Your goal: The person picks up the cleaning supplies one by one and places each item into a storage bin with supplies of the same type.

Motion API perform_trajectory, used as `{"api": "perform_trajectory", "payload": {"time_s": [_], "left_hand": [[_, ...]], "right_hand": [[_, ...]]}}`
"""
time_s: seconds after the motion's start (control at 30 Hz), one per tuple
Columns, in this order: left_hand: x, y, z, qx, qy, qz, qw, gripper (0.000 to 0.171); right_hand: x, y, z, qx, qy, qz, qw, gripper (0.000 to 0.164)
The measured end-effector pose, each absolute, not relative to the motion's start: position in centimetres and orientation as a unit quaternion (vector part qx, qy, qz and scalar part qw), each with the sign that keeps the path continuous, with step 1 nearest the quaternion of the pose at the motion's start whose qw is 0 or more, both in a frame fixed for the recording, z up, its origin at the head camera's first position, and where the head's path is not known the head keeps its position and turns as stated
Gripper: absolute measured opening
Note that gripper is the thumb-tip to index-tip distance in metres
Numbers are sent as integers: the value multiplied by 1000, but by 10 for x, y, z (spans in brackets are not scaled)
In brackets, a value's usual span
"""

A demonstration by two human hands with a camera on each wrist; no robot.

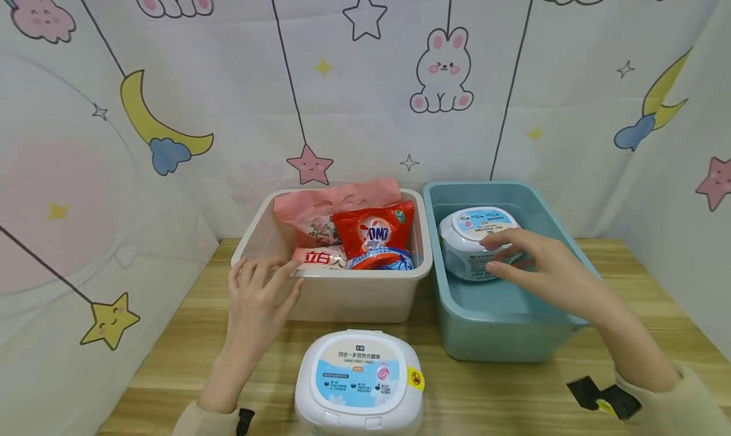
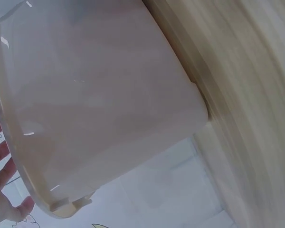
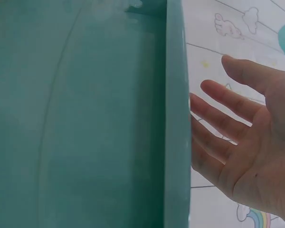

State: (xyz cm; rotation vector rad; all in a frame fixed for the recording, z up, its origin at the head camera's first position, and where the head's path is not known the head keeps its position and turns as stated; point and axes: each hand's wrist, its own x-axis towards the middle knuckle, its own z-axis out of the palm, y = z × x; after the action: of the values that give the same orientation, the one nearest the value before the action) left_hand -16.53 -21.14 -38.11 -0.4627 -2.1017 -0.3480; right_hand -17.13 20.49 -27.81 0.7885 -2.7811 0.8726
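Note:
My left hand (image 1: 259,296) is at the near left corner of the white bin (image 1: 354,296), its spread fingers at the rim. In the left wrist view the fingers (image 2: 1,153) show beside that bin's wall (image 2: 99,95). Inside lie a pink bag (image 1: 337,198), a red OMO bag (image 1: 374,230) and a white-and-pink pack (image 1: 321,257). My right hand (image 1: 548,268) hovers over the teal bin (image 1: 514,325), fingers apart, by a white plastic tub with a blue label (image 1: 471,255). Whether it touches this tub cannot be told. The right wrist view shows the palm (image 3: 256,175) with nothing in it.
A second white lidded tub (image 1: 360,379) with a blue label and yellow sticker stands on the wooden table (image 1: 171,372) in front of the white bin. The two bins stand side by side. Patterned cloth (image 1: 365,106) hangs behind them and at both sides.

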Motion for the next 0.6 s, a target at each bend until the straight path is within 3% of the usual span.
{"api": "perform_trajectory", "payload": {"time_s": [0.23,0.43,0.6], "left_hand": [[-164,-209,-377,-202,-852,-138,463,43],[-161,-206,-372,-220,-854,-128,454,40],[-158,-203,-369,-228,-860,-120,440,27]], "right_hand": [[-168,215,-288,255,-914,307,76,31],[-164,221,-295,253,-906,325,98,29],[-161,227,-299,240,-909,325,108,29]]}}
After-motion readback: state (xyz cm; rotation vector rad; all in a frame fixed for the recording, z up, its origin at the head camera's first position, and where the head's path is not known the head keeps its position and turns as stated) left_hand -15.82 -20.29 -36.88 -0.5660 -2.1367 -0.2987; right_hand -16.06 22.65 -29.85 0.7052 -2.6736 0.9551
